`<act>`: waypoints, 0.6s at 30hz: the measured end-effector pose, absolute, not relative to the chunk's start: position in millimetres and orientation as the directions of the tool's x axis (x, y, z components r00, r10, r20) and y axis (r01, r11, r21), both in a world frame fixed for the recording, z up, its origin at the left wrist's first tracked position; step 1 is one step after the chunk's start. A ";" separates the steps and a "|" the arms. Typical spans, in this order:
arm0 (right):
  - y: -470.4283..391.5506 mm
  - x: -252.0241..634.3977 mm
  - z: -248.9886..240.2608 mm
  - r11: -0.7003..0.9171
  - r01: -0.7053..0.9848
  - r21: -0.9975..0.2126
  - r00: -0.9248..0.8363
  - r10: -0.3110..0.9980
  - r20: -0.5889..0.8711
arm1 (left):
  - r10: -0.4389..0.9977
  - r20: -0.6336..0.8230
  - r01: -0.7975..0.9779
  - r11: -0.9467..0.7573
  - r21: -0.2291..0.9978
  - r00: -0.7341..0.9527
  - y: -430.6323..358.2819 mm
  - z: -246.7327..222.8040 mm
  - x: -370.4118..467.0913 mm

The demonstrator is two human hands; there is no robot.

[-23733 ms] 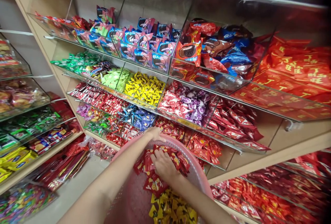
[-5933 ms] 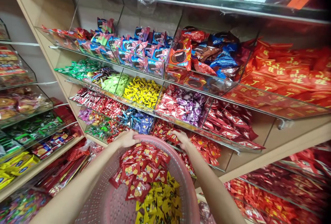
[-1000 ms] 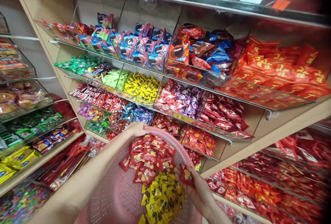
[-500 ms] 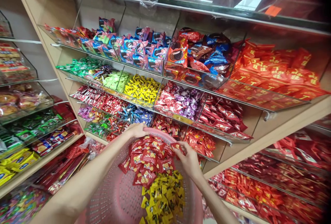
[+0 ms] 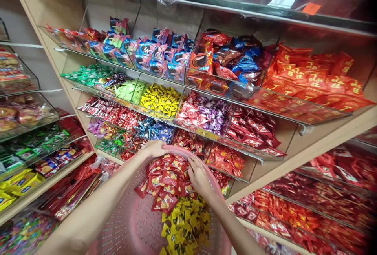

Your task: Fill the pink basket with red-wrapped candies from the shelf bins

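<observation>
A pink perforated basket (image 5: 138, 227) is tilted against the lower shelves. Red candy packets (image 5: 169, 180) lie in its upper part, and yellow wrapped candies (image 5: 185, 223) lie below them. My left hand (image 5: 156, 149) grips the basket's top rim, its fingers partly hidden behind it. Inside the basket, my right hand (image 5: 197, 172) touches the red packets at their right side, with its fingers bent together; whether a packet is pinched between them is hidden.
Slanted shelf bins with clear fronts (image 5: 159, 115) rise behind the basket, holding wrapped sweets and snacks. Orange packets (image 5: 312, 74) fill the upper right bin. More stocked shelves stand at the left (image 5: 44, 172) and lower right (image 5: 294, 208).
My right hand has moved left from the basket's right rim onto the red packets. My left hand stays on the rim. The view has shifted very slightly.
</observation>
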State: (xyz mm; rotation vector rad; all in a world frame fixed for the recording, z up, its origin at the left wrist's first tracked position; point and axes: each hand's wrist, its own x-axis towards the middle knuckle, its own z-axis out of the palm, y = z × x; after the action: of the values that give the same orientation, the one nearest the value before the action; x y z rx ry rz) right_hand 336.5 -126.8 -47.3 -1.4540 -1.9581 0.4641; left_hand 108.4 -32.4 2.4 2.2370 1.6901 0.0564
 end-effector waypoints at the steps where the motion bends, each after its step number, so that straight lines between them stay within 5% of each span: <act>1: -127.4 336.7 -48.2 0.333 0.694 -0.639 -0.189 0.940 0.284 | 0.938 -0.171 0.927 -0.246 0.284 0.301 -33.8 4.5 109.7; 7: -138.3 332.2 -39.4 0.315 0.712 -0.627 -0.197 0.947 0.252 | 0.937 -0.174 0.928 -0.250 0.277 0.304 -41.3 15.1 118.0; 14: -127.2 358.9 -6.9 0.304 0.733 -0.609 -0.044 0.914 0.403 | 0.931 -0.170 0.914 -0.260 0.310 0.322 -48.3 20.6 127.3; 18: -92.7 378.1 2.4 0.144 0.653 -0.744 -0.043 0.987 0.153 | 0.924 -0.163 0.908 -0.287 0.306 0.347 -56.2 26.6 140.7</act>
State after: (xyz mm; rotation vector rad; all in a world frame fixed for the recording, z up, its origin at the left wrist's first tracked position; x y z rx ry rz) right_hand 378.1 -92.7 2.4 -1.5777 -1.7679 0.6504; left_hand 140.7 -56.2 26.6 2.2726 1.6184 0.0645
